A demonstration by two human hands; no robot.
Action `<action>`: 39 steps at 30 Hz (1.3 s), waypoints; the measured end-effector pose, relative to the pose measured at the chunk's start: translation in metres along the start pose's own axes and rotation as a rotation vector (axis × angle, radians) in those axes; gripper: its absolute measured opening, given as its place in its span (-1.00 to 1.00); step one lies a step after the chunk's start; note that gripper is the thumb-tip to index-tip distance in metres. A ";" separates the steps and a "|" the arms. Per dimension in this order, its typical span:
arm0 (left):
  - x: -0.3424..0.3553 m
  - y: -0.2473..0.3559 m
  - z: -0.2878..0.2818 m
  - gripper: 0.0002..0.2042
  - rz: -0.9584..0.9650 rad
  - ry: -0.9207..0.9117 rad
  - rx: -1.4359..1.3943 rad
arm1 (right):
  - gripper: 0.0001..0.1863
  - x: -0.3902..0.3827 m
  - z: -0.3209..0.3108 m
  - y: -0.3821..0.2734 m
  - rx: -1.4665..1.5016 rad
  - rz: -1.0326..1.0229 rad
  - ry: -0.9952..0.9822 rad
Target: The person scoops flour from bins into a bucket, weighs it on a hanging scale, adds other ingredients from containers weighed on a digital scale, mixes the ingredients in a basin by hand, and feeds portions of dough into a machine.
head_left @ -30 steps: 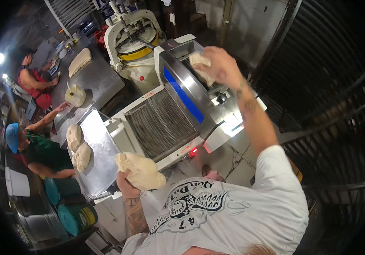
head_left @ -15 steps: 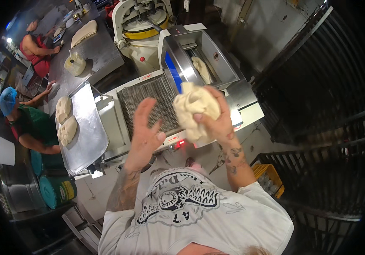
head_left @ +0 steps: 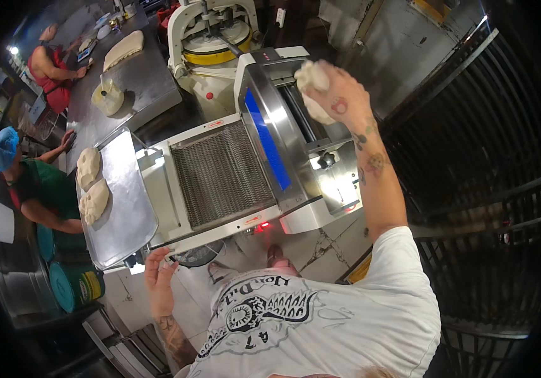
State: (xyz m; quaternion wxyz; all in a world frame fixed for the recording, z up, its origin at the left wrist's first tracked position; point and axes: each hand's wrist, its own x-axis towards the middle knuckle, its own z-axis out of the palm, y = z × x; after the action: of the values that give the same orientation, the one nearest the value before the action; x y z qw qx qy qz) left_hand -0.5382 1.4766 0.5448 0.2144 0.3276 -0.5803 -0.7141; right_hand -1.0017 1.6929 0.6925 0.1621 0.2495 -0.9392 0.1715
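Above the top feed slot of the white-and-steel dough sheeter machine, right hand is raised, fingers clamped around a pale lump of raw dough; the lump sits at the fingertips, on the machine side of the palm, just over the roller gap beside the blue side panel. Dough looks bunched rather than elongated, can't call a long axis. Left hand is low and well apart from it, fingers spread, holding nothing, hanging just below the front edge of the flat stainless steel catch tray. So right hand is the one on the dough; left is nearer the outfeed side. Wire mesh conveyor belt runs from the rollers toward the tray, bare. Two flattened pale dough pieces lie on the tray's far side. Beyond: steel worktable with more dough, round yellow-banded dough divider, two other people at the left. Dark wire rack to the right, tiled floor below.
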 end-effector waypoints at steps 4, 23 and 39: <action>-0.002 0.012 -0.070 -0.70 0.097 0.071 0.160 | -0.56 -0.009 0.013 -0.033 0.144 0.103 0.134; 0.233 -0.004 -0.274 -0.48 0.531 0.354 1.327 | -0.29 -0.075 0.342 -0.564 0.801 -0.166 -0.547; 0.270 -0.028 -0.312 -0.67 0.575 0.414 0.608 | -0.43 -0.073 0.329 -0.683 0.831 -0.540 -0.284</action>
State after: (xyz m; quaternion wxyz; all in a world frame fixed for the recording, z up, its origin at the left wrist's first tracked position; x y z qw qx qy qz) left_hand -0.4998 1.0834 0.4240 0.4092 0.3372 -0.7754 -0.3430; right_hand -0.6552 1.0326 0.5366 -0.0412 0.5474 -0.7064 0.4468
